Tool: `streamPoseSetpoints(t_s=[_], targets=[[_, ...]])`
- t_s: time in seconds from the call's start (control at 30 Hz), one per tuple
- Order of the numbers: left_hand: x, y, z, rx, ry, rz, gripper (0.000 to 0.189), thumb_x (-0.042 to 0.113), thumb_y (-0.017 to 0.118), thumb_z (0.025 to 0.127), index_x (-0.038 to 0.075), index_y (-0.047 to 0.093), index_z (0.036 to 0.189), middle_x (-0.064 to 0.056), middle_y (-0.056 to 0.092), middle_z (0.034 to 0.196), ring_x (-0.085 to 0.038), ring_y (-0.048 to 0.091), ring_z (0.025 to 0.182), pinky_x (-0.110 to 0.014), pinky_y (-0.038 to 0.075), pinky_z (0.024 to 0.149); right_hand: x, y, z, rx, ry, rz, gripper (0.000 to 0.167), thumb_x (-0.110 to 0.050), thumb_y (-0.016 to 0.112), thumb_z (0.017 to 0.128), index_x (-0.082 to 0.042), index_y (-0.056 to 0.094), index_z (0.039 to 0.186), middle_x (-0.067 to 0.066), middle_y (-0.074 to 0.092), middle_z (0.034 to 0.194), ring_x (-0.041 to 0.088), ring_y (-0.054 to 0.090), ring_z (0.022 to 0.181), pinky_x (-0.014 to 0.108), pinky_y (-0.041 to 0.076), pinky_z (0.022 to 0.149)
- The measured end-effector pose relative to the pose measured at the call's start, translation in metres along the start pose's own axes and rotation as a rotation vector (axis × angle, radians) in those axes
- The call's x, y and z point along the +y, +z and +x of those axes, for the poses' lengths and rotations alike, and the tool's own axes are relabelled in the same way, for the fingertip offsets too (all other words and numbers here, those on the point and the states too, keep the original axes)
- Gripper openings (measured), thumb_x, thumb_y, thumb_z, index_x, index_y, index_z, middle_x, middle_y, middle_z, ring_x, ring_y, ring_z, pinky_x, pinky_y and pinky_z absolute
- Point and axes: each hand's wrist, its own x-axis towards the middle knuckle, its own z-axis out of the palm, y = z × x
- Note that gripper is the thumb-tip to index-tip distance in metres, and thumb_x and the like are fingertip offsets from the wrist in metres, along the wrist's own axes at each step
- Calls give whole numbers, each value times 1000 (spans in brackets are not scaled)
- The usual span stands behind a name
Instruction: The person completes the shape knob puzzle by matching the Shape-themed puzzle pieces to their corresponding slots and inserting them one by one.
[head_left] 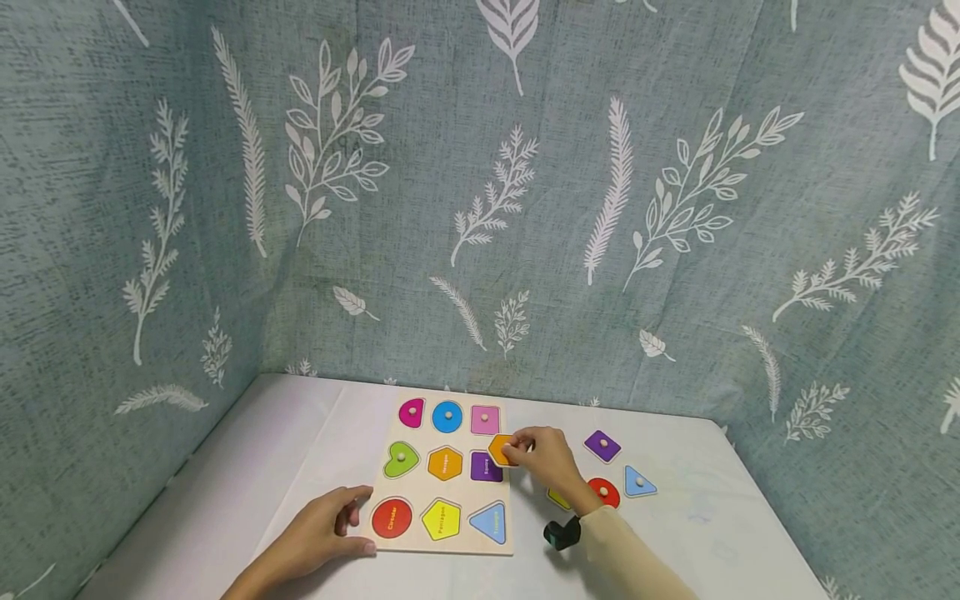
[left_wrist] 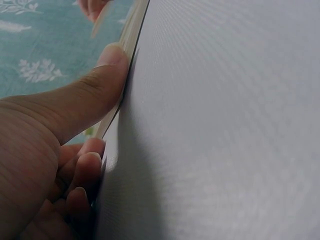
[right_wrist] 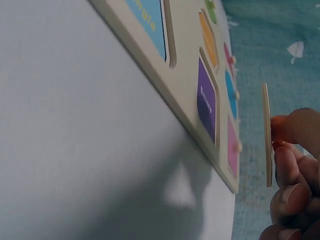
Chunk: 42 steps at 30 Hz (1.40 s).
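Currently, a white table bears a pale puzzle board, its near-left corner touched by the relaxed, spread left hand — perhaps too lightly to stop it sliding. The right hand pinches an orange hexagon over the right edge, knob presumably hidden; a slip could drop it askew. Rightward lie a red circle, purple piece, blue triangle and wrist-obscured yellow piece.

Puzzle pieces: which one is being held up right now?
The orange hexagon piece, pinched by the right hand; the other pieces in view sit in the board or lie on the table.
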Motion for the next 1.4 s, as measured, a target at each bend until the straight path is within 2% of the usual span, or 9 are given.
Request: streamPoseSetpoints(t_s=[0.23, 0.53, 1.0, 1.2, 1.4], targets=[[2, 0, -1, 5, -25, 11, 86, 34, 98, 62, -2, 63, 132, 4, 51, 83, -8, 45, 72, -24, 40, 62, -9, 12, 2, -11, -6, 24, 11, -26, 81, 90, -17, 76, 84, -11, 57, 64, 9, 50, 67, 24, 38, 60], [0, -2, -1, -2, 13, 12, 85, 34, 98, 64, -2, 63, 132, 4, 51, 84, -6, 46, 72, -24, 40, 62, -19, 28, 7, -26, -38, 23, 14, -25, 82, 88, -16, 74, 81, -11, 55, 63, 8, 48, 64, 22, 38, 55], [-1, -1, -1, 3, 16, 10, 84, 34, 98, 63, -2, 63, 131, 4, 51, 84, -6, 46, 72, -24, 40, 63, -34, 54, 13, -70, -40, 58, 13, -27, 80, 90, -16, 76, 83, -12, 56, 64, 5, 49, 61, 21, 39, 54], [-3, -1, -1, -4, 28, 8, 84, 35, 97, 64, -2, 63, 131, 5, 52, 84, -6, 46, 72, -24, 41, 63, -39, 66, 15, -76, -39, 80, 13, -27, 81, 89, -15, 77, 84, -11, 58, 62, 4, 50, 53, 22, 37, 50], [-3, -1, -1, -1, 36, 9, 85, 36, 97, 64, -3, 63, 131, 5, 51, 84, -5, 46, 71, -23, 41, 63, -42, 76, 17, -65, -29, 47, 16, -29, 82, 87, -17, 75, 82, -13, 57, 62, 3, 50, 59, 22, 40, 56]])
